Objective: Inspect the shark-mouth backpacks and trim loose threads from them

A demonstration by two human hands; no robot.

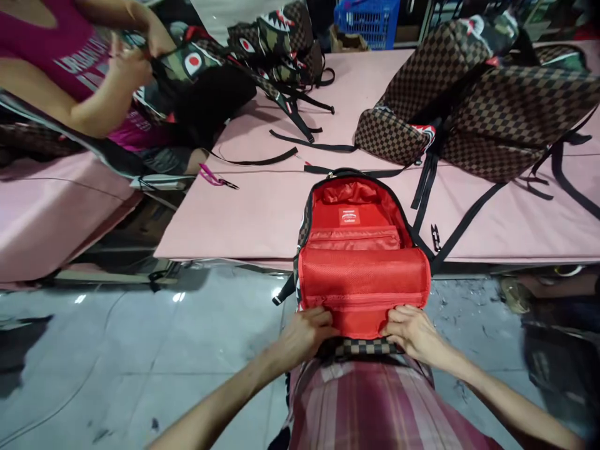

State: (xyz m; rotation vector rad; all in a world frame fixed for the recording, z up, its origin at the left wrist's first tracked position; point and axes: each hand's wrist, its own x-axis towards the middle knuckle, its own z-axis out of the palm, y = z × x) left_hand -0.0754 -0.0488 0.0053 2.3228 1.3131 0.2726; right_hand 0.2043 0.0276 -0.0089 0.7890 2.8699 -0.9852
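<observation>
A backpack (365, 275) lies unzipped in front of me, its red lining and inner pockets showing. Its far part rests on the pink table; the near part hangs over the edge against my body. At the near left edge of the opening, my left hand (309, 331) has its fingers closed on the rim of the lining. My right hand (412, 331) grips the same rim on the right side. Between the two hands a strip of brown checkered fabric (365, 347) shows. The fingertips of both hands are partly hidden in the folds.
The pink table (244, 225) bears checkered backpacks (506, 119) with loose black straps at right. Black thread snips (435, 237) lie near its front edge, pink-handled snips (216, 177) at left. Across it a co-worker (89, 81) handles a camouflage backpack. A blue crate (368, 22) stands behind.
</observation>
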